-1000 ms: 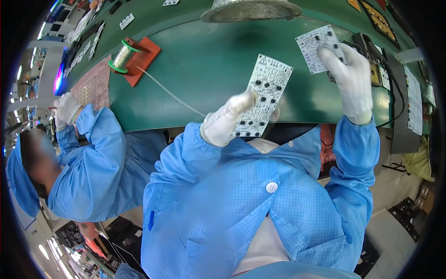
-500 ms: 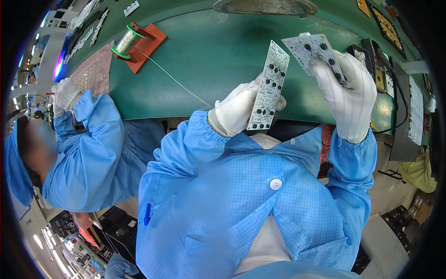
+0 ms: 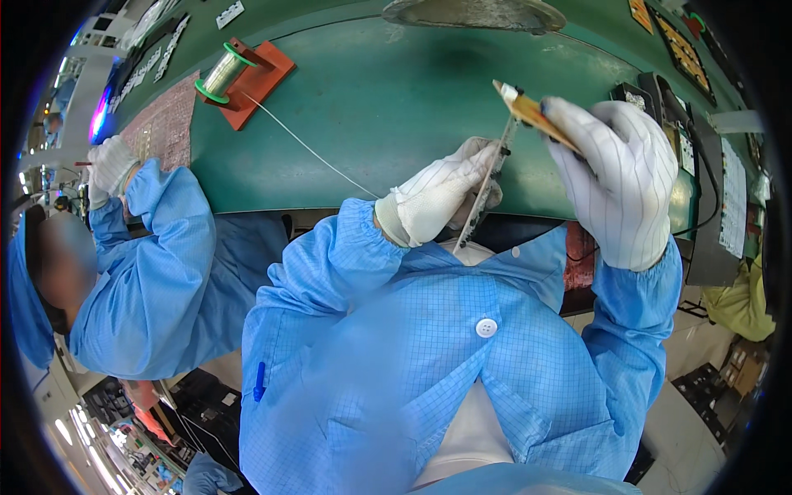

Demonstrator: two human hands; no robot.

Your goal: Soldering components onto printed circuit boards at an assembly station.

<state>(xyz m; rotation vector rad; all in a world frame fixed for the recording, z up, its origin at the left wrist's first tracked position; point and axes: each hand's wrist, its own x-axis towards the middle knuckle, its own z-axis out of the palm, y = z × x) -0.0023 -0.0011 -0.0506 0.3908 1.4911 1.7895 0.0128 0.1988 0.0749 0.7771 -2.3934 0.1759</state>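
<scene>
Both of my hands wear white gloves. My left hand [image 3: 437, 190] grips a narrow circuit board [image 3: 482, 194], now nearly edge-on, with small black parts along its right side. Higher up and to the right, my right hand [image 3: 623, 181] is closed on a second circuit board [image 3: 538, 119]. That board is tilted so its tan face and edge show, with a white part near its far end. The top ends of the two boards are close together; whether they touch I cannot tell. The thumb and fingers behind the left board are partly hidden.
A solder wire spool [image 3: 221, 78] sits on a red-brown stand [image 3: 268, 74]; its wire runs to my left cuff. A grey metal rim [image 3: 474, 13] hangs at the far edge. Bubble wrap [image 3: 169, 124] lies left, beside a co-worker's gloved hand [image 3: 114, 165]. Black box-like equipment [image 3: 660, 91] stands right.
Both boards have been turned: the left one from face-on to edge-on, the right one from its component face to its tan face. My right hand has shifted slightly down and right.
</scene>
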